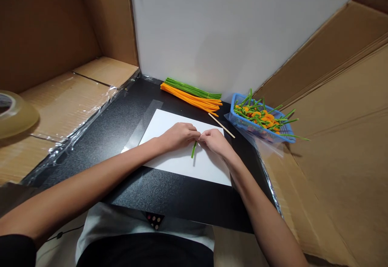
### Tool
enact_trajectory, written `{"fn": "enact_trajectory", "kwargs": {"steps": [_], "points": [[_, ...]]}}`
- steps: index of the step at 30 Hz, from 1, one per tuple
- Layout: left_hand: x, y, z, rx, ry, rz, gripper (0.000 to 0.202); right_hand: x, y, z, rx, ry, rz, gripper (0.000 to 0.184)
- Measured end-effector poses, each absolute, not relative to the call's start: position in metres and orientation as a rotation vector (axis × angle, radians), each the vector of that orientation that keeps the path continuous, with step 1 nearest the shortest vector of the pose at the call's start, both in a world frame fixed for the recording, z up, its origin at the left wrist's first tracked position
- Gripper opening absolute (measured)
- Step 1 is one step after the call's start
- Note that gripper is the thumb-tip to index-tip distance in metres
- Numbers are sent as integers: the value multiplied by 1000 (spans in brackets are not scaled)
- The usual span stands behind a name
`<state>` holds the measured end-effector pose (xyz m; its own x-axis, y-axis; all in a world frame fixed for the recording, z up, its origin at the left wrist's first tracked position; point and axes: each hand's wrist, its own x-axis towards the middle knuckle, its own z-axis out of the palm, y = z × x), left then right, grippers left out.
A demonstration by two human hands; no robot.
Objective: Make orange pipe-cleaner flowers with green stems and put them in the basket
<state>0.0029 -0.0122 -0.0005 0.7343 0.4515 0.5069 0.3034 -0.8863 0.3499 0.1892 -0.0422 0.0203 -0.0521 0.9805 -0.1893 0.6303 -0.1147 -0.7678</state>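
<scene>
Left hand (178, 135) and right hand (215, 141) pinch a green pipe cleaner (193, 150) together above white paper (206, 170). Blue basket (251, 128) of pipe-cleaner flowers (260, 117) off right

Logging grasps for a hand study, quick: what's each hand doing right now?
Left hand: closed, holding the top of a green chenille pipe cleaner, its end hidden by the fingers.
Right hand: closed, pressed against the left, apparently holding the same pipe cleaner.

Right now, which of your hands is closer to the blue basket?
Right. The right hand is beside the blue basket, with a gap between them. The left hand is farther away, on the far side of the right hand from the basket.
</scene>
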Motion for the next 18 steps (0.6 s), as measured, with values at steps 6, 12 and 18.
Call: {"fn": "enact_trajectory", "kwargs": {"steps": [6,12,18], "points": [[3,-11,-1,2679,572,927,22,185,-40,21,-1803,-1683,938,22],[-1,-7,0,2387,755,906,10,184,-43,15,-1667,-1554,1008,17],[-2,-9,2,2154,853,948,9,186,-41,10,-1407,-1466,1076,26]]}}
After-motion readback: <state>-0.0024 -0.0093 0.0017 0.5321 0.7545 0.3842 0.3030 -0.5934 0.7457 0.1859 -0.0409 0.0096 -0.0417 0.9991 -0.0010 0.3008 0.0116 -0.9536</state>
